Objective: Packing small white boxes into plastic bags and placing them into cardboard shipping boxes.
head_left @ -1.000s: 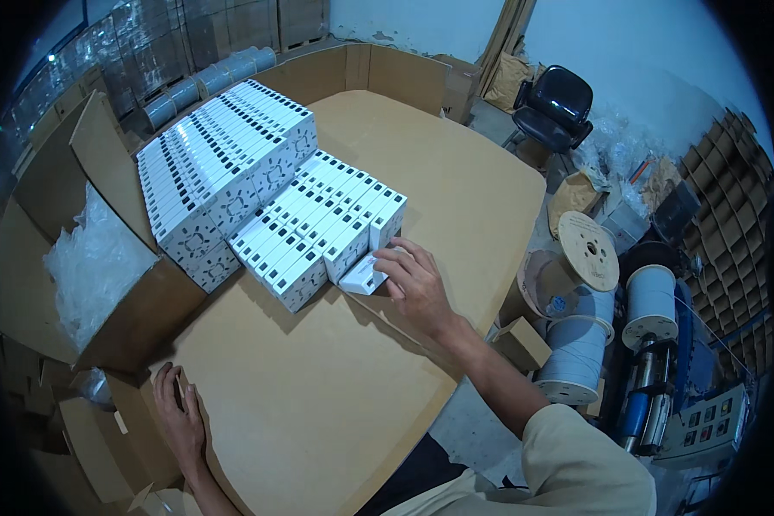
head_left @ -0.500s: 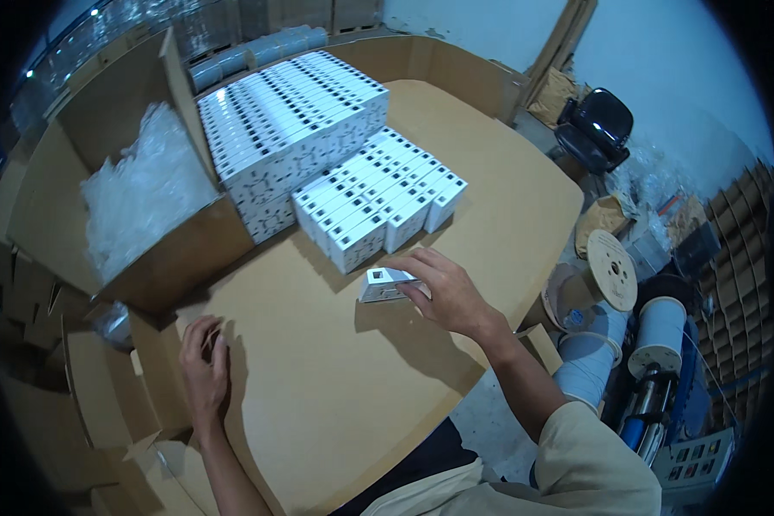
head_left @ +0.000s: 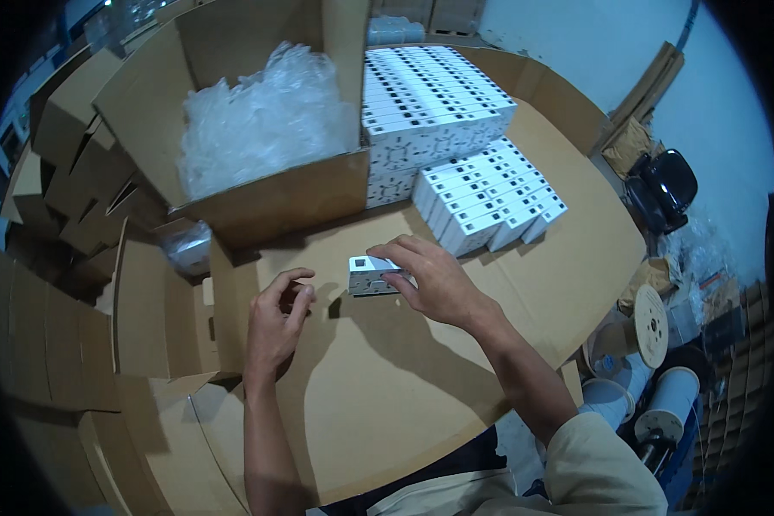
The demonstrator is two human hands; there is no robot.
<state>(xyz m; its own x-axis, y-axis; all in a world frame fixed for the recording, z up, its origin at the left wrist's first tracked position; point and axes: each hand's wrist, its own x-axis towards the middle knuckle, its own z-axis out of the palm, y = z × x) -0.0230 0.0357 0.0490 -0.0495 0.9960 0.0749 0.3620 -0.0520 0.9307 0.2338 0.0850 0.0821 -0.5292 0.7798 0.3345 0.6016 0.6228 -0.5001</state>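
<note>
My right hand point(head_left: 439, 279) grips a small white printed box point(head_left: 368, 282) between thumb and fingers, just above the table; its top shows a dark square. My left hand point(head_left: 277, 322) is to the left of that box, empty, its fingers loosely curled and the thumb apart. Beyond the right hand lies a low block of matching white boxes point(head_left: 490, 193) in tight rows. A taller stack of the same boxes point(head_left: 439, 90) stands behind it, with dark squares along the tops and patterned sides.
At the far left on the cardboard-coloured table point(head_left: 387, 413) stands a large open carton point(head_left: 284, 202) filled with clear plastic bags point(head_left: 267, 116). A smaller open carton point(head_left: 168, 314) sits to my left. Cable spools point(head_left: 649, 327) and a black chair point(head_left: 666, 185) are off the table's right side.
My view has swung left, so the stacks and carton appear further right. The held box has lifted off the table in my right hand. My left hand has come closer to it.
</note>
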